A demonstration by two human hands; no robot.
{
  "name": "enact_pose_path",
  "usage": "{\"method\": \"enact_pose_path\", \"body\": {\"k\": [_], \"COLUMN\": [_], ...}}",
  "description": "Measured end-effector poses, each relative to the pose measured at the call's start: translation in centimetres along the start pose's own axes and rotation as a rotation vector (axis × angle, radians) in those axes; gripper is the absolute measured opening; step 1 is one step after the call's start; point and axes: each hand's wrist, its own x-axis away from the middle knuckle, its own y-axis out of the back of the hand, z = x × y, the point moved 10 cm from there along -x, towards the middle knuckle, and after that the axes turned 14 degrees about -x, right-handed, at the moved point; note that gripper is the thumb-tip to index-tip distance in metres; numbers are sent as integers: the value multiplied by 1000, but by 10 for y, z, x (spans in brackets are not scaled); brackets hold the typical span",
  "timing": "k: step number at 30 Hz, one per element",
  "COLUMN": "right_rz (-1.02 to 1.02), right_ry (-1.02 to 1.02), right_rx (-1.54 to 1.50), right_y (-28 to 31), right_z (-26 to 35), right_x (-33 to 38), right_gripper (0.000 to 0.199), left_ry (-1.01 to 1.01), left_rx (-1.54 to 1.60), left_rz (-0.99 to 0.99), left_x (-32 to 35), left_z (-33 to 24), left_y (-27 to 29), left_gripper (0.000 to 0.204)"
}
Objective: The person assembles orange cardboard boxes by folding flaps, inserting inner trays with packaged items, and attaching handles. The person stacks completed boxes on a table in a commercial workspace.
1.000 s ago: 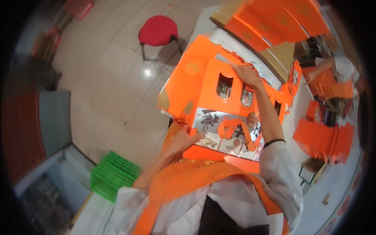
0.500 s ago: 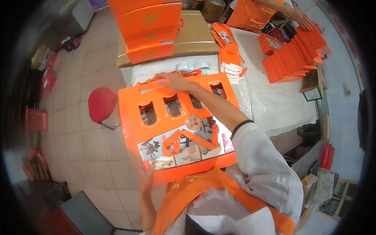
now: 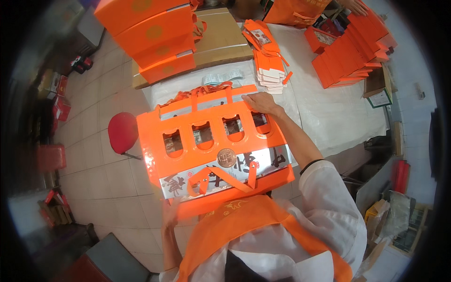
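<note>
I have a broad, glossy orange cardboard carton with four arched windows [image 3: 218,136] in front of my apron, its far part overlapping the white-sheeted surface [image 3: 324,123] and its near edge jutting out over the tiled floor [image 3: 94,188]. My right hand [image 3: 263,102] lies at the far right corner, fingers close together along the edge; I cannot tell whether the thumb pinches the card. My left hand [image 3: 171,211] is blurred at the near left corner, its fingers too unclear to say if they grip or merely prop.

How much the surface supports is hidden, so I judge the carton could tip toward my lap or the floor if my left hand slipped. Pressing hard with the right could crease the thin card beside the end window. The flat orange ribbon handle [image 3: 221,176] hangs loose enough to snag, and the tangled orange straps [image 3: 199,92] beyond could catch under the far edge.

As for writing, large dark brush-style characters run across the silver front band [image 3: 235,164], with a round bronze-coloured seal [image 3: 226,158] above them. The stacked orange boxes [image 3: 155,33] bear round gold emblems, and my orange apron [image 3: 249,216] has a gold emblem.
</note>
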Motion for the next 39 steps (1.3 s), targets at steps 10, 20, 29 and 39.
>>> {"method": "enact_pose_path", "body": {"k": [10, 20, 29, 39], "right_rz": [109, -118, -395, -87], "right_ry": [25, -346, -473, -477], "right_rx": [37, -878, -1811, -1906], "right_y": [-27, 9, -59, -26], "right_z": [16, -91, -102, -74], "right_x": [-12, 45, 151, 197], "right_gripper": [49, 42, 48, 64], "left_ry": [-290, -405, -391, -370], "left_rx": [-301, 80, 117, 117], "left_rz": [64, 78, 66, 131], "left_x": [-101, -158, -123, -55], "left_z": [-150, -183, -160, -134], "left_y": [53, 13, 3, 5], "left_gripper": [57, 32, 49, 69]}}
